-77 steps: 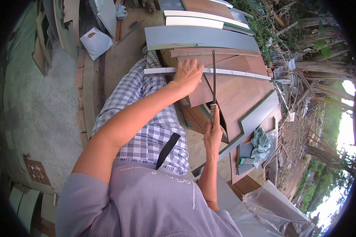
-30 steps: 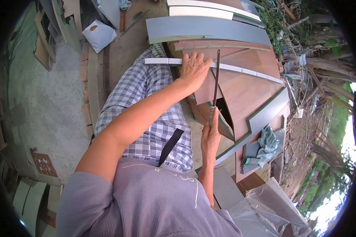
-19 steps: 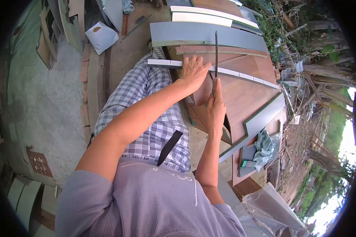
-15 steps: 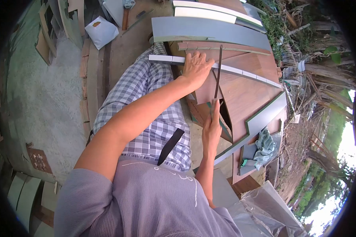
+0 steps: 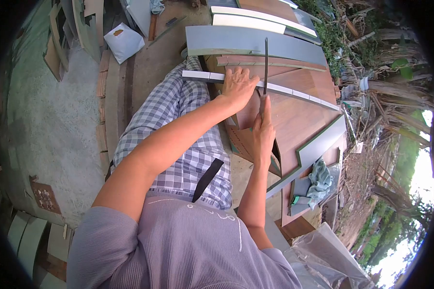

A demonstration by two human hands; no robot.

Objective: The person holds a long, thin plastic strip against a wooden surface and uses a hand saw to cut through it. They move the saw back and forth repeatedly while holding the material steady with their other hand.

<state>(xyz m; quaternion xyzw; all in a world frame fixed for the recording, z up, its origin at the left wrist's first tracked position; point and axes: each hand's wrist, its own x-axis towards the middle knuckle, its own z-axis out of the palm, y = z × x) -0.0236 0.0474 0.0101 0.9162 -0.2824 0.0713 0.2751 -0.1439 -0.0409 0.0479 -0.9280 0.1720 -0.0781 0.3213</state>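
My left hand (image 5: pixel 238 90) presses over a long, narrow white-edged strip (image 5: pixel 294 91) with its fingers curled across it, holding it on the brown board (image 5: pixel 309 120). Dark lines cross the strip's pale edge at intervals. My right hand (image 5: pixel 264 135) is closed round the handle of a thin dark-bladed tool, which looks like a hand saw (image 5: pixel 266 60) seen edge-on. Its blade lies across the strip, just right of my left fingers, and points away from me. My right fist hides most of the handle.
Beyond the strip lie a reddish-brown strip (image 5: pixel 226 60), a wide grey board (image 5: pixel 241 40) and white strips (image 5: pixel 248 21). An L-shaped grey panel (image 5: pixel 321 139) and a teal cloth (image 5: pixel 319 183) are at the right. Below the board stands a cardboard box (image 5: pixel 243 143).
My right hand has pushed forward with the hand saw, so its blade reaches farther past the strip. My left hand has stayed nearly in place on the strip.
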